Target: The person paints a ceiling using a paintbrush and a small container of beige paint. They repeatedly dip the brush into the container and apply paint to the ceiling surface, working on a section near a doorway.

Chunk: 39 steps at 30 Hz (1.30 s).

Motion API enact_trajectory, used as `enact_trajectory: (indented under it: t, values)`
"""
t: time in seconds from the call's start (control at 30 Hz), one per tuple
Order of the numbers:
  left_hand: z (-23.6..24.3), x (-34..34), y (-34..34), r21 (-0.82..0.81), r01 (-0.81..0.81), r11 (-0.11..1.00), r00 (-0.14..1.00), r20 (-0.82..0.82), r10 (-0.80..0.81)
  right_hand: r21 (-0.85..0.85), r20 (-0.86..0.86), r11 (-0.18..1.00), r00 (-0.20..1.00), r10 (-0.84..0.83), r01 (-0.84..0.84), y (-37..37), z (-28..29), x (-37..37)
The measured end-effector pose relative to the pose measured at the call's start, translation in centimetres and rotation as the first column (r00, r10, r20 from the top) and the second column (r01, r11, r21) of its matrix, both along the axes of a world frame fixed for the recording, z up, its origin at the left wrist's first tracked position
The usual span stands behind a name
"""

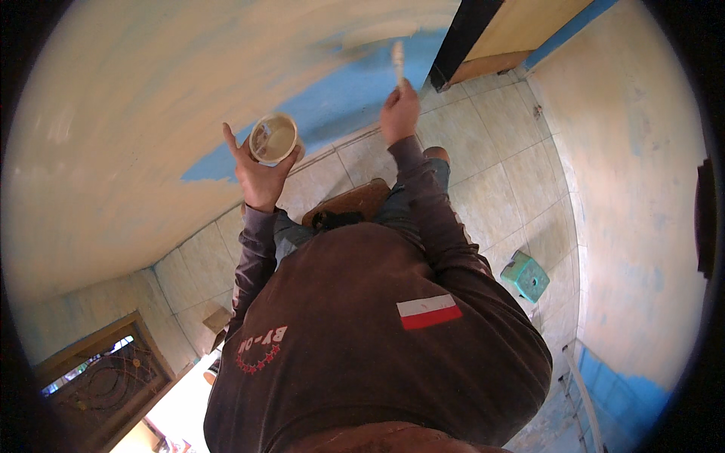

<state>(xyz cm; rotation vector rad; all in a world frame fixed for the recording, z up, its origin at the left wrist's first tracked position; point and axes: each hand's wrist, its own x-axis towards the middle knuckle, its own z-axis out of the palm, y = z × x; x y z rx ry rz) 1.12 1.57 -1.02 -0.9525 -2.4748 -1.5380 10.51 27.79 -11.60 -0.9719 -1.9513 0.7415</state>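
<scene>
My left hand (260, 180) is wrapped around a small round tub (297, 143) with cream-coloured paint visible inside, and one finger sticks up beside its rim. Farther off and to the right, my right hand (402, 119) grips the handle of a paintbrush (399, 62). The brush head is up by the wall (174, 90); I cannot tell whether its bristles touch it. Cream paint covers most of that wall, streaky in places. A bright blue band (321, 106) shows along its lower part, with ragged edges beneath the cream.
A brown board or low seat (351, 201) lies between my legs. Pale tiles make up the floor (498, 140), where a small teal stool (525, 277) stands to my right. A dark door frame (462, 38) borders the painted wall. At lower left is an ornate panel (106, 381).
</scene>
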Motion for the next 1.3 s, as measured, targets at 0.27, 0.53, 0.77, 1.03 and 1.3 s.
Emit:
enact_trajectory:
  t: [0.27,0.53,0.77,1.03,1.3]
  values:
    - [-1.0,-0.7,-0.1,-0.024,-0.001,1.000,1.000,-0.030,0.001,0.017,0.068,0.934,0.931,-0.358,0.358,12.8,-3.9,-1.2]
    - [-0.8,-0.4,0.1,-0.004,-0.040,0.999,0.998,-0.049,0.040,0.018,0.042,0.968,0.967,-0.251,0.251,12.8,-2.6,-3.3]
    - [-0.4,-0.2,0.4,-0.039,-0.042,0.998,0.997,-0.066,0.039,-0.060,0.026,0.998,1.000,0.001,0.000,2.7,-1.4,-5.6]
    - [1.4,0.7,0.5,-0.038,-0.017,0.999,1.000,-0.013,0.016,-0.053,-0.041,0.969,0.971,0.238,-0.240,-8.1,0.7,-6.9]
    - [0.5,0.3,0.4,0.000,-0.038,0.999,0.999,-0.014,0.038,-0.048,-0.066,0.954,0.954,0.293,-0.297,-8.1,0.2,-6.1]
